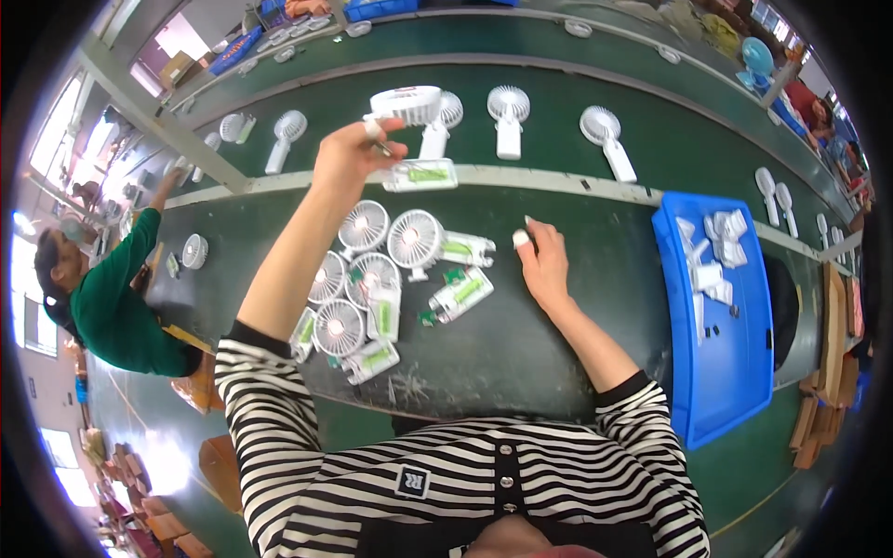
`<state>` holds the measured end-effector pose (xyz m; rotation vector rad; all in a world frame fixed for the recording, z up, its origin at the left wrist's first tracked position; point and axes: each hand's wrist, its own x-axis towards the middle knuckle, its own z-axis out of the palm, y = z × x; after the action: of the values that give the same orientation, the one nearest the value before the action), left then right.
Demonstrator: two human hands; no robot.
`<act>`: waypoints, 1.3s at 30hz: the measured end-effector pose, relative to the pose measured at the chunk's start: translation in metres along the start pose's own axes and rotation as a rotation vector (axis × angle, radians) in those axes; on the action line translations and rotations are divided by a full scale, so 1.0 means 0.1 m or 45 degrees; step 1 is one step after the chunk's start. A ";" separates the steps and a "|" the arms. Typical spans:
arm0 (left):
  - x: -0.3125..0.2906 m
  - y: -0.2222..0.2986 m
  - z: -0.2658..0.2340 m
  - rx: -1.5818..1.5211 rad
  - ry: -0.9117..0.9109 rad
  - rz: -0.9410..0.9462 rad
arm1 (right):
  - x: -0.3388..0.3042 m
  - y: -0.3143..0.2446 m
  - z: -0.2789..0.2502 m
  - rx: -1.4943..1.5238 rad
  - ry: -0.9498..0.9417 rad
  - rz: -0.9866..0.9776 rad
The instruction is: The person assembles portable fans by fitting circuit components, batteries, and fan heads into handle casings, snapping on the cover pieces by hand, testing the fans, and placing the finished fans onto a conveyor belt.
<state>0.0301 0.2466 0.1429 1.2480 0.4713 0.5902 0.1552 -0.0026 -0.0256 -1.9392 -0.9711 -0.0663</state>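
Head view of a dark green desk (558, 363) beside a conveyor belt (670, 121). The left hand (352, 153) is raised above the desk's far edge, its fingers pinched on a small slim part; whether it also grips the white fan (406, 102) just beyond it cannot be told. The right hand (542, 260) rests on the desk to the right of the pile, fingers loosely spread, holding nothing; one fingertip wears a white cot. Near the desk's middle lies a pile of unfinished fans (372, 288), their handles open and green batteries showing, so most of this batch seems not yet closed up. Finished-looking fans (510, 116) stand spaced along the belt. On the right end of the desk, a blue tray (721, 391) holds loose white covers (712, 256). At the left end of the desk sits a co-worker in green (116, 298)
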 end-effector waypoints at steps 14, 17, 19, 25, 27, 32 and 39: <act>-2.10 -1.79 1.57 0.630 -0.499 0.377 | -0.84 -0.17 -1.06 1.709 -0.031 1.034; -2.18 -1.77 1.64 0.923 -0.527 0.388 | -0.95 0.01 -1.20 1.675 0.125 0.899; -2.12 -1.73 1.58 0.957 -0.523 0.484 | -1.02 0.16 -1.34 1.707 0.165 0.852; -2.09 -1.68 1.43 1.389 -0.866 0.493 | -1.04 0.16 -1.52 1.616 0.232 0.830; -2.11 -1.72 1.52 1.419 -0.876 0.474 | -1.03 0.10 -1.50 1.647 0.199 0.828; -2.06 -1.84 1.69 1.385 -0.726 0.236 | -0.97 -0.08 -1.39 2.025 -0.003 0.876; -1.88 -1.89 1.50 0.318 -0.638 -0.792 | -0.98 -0.21 -1.38 2.261 -0.093 1.005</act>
<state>0.0108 -0.0239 0.0010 1.3394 0.4825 -0.3145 0.1201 -0.1612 0.0270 -0.4761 0.0153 0.9763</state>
